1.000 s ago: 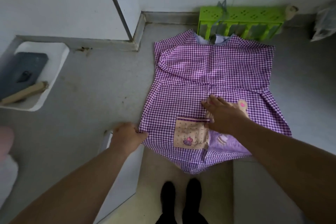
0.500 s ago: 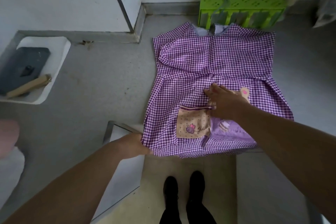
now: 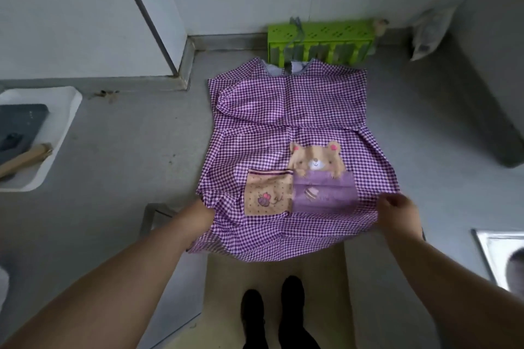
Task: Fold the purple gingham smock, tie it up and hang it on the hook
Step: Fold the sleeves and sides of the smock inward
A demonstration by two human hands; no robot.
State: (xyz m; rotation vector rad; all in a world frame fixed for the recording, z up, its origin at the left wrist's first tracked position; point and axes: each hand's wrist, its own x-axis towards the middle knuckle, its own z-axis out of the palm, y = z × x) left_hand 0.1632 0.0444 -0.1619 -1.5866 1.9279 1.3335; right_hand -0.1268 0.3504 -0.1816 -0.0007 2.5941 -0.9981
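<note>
Both of my hands are down at the near hem of the purple gingham smock (image 3: 289, 110), which lies spread front-up on the grey counter (image 3: 136, 150) with its neckline at the far end and its lower edge hanging off the near edge over the floor. My left hand (image 3: 197, 219) is closed on the near-left corner of the hem, though the fingers are tucked under the cloth and I cannot see them. My right hand (image 3: 398, 214) is curled on the near-right corner, fingers bent over the fabric, a little blurred. On the smock's front I can see a bear patch (image 3: 316, 161) above a purple pocket (image 3: 324, 195), with a tan pocket (image 3: 268, 194) just left of it; the small prints on both pockets are too soft to read. A green plastic rack (image 3: 320, 37) stands against the far wall, just behind the neckline, which covers its lower part. At the far left a white tray (image 3: 61, 127) is cut off by the frame edge and holds a dark flat thing and a wooden handle that I cannot identify. Near right, a shiny basin rim (image 3: 487, 252) is partly out of frame. My black shoes (image 3: 273, 312) show below the hem.
</note>
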